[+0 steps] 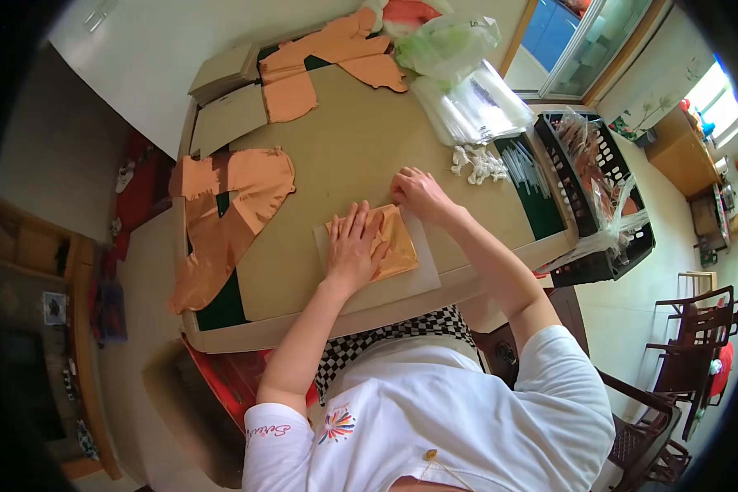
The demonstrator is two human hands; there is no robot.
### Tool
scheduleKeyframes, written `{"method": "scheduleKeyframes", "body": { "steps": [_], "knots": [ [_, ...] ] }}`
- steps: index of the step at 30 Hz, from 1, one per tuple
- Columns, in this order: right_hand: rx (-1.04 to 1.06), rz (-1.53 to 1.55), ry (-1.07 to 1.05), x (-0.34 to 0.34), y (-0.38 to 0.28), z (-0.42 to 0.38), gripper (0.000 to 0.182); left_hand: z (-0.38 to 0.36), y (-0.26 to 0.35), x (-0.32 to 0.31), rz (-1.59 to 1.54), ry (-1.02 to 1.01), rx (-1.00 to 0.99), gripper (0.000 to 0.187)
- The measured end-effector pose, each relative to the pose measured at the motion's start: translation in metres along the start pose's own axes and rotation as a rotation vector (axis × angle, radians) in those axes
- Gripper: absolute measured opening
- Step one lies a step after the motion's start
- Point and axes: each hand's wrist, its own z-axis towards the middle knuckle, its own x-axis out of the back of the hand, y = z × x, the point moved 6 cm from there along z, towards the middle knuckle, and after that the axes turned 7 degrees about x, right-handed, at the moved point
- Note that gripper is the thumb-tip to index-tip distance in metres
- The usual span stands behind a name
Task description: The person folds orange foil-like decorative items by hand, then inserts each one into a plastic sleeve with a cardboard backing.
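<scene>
My left hand (pixel 353 250) lies flat, fingers stretched, on a folded copper-coloured foil balloon (pixel 398 246). Beneath that shiny square is a whitish sheet or clear bag (pixel 425 275), showing along its right and lower sides. My right hand (pixel 422 197) is just past the upper right corner of the folded foil, its fingers curled down close to the tabletop. What those fingers grip, if anything, is hidden. Left of my hands, a flat, unfolded copper foil balloon (pixel 250 193) hangs partly over the table's edge.
More foil balloons (pixel 291 94) lie at the back beside cardboard pieces (pixel 230 119). Clear plastic bags (pixel 471 107), white ribbon bundles (pixel 480 164) and thin pale straws (pixel 526 168) occupy the right side. A black crate (pixel 586 221) holding wrapped foil items adjoins the table (pixel 361 123).
</scene>
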Motion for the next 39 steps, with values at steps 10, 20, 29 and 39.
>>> {"method": "scheduleKeyframes", "body": {
  "steps": [10,20,29,39],
  "knots": [
    [-0.013,0.156,-0.108,0.007,0.010,0.007,0.015,0.006,-0.011,-0.001,0.008,0.037,0.009,0.055],
    [0.142,-0.075,0.151,-0.021,-0.033,0.019,0.029,0.016,-0.016,0.004,0.059,0.006,0.032,0.050],
    [0.124,-0.148,0.043,-0.032,-0.058,-0.010,0.047,-0.008,-0.084,0.051,-0.235,0.371,0.391,0.018],
    [0.154,-0.219,-0.035,-0.039,-0.052,-0.013,0.049,0.012,-0.121,0.053,-0.333,0.048,0.452,0.009]
  ]
}}
